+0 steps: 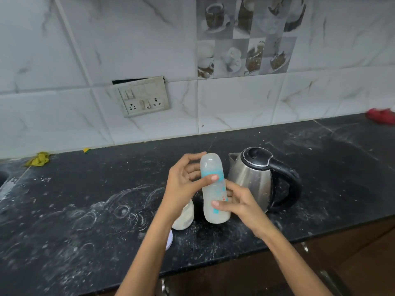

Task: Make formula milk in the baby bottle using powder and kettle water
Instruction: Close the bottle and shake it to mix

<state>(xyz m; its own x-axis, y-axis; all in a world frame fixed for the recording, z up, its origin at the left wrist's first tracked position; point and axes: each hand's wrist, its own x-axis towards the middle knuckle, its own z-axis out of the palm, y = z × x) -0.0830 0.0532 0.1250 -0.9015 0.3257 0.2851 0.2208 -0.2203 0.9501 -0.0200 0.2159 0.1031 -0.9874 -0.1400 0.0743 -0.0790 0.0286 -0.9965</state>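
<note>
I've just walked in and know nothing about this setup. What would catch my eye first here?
First, the baby bottle at the centre, held between the left hand and right hand above the dusty black counter. Just right of it stands a steel kettle with a black handle. Behind the left wrist sits a partly hidden jar of pale powder.

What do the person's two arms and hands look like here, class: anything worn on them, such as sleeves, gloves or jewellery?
Both forearms are bare as far as the picture shows, with no sleeves in view. The left hand and right hand wear no gloves, and no rings, watch or bracelets show. The fingernails that show look short and unpainted. No markings are visible on either arm.
</note>
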